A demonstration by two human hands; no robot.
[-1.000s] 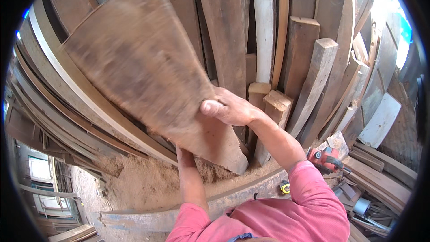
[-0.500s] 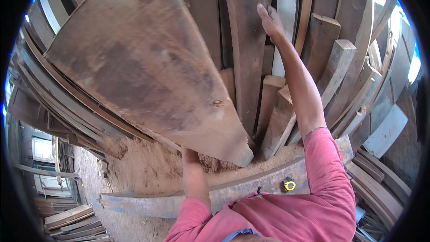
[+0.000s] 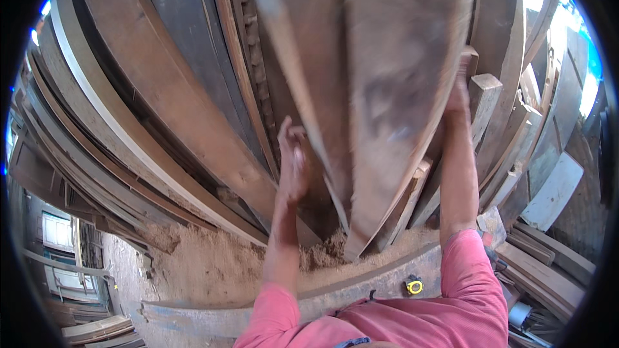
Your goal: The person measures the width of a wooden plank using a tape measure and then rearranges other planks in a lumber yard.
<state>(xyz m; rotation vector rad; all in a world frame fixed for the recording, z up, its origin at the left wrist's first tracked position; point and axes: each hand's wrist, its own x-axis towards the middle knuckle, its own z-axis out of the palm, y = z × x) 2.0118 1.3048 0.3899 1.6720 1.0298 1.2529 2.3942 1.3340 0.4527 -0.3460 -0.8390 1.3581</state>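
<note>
A wide wooden plank (image 3: pixel 393 103), smeared by motion, stands tilted in front of me, its narrow lower end down at the sawdust. My right hand (image 3: pixel 459 90) holds its right edge; part of the fingers is blurred or hidden there. To its left leans another board (image 3: pixel 309 84) with a pale edge. My left hand (image 3: pixel 294 171) is raised beside that pale edge, fingers apart and slightly bent, with nothing visible in them.
Many boards (image 3: pixel 148 71) lean in rows on the left, and short wooden beams (image 3: pixel 485 106) stand at right. Sawdust (image 3: pixel 213 245) covers the ground. A low beam (image 3: pixel 206 319) crosses before me, with a black and yellow tape measure (image 3: pixel 413 285) on it.
The wide plank has swung from left to right, uncovering boards on the left. My left hand has come out from under it and risen; my right hand has shifted right and down, onto its edge.
</note>
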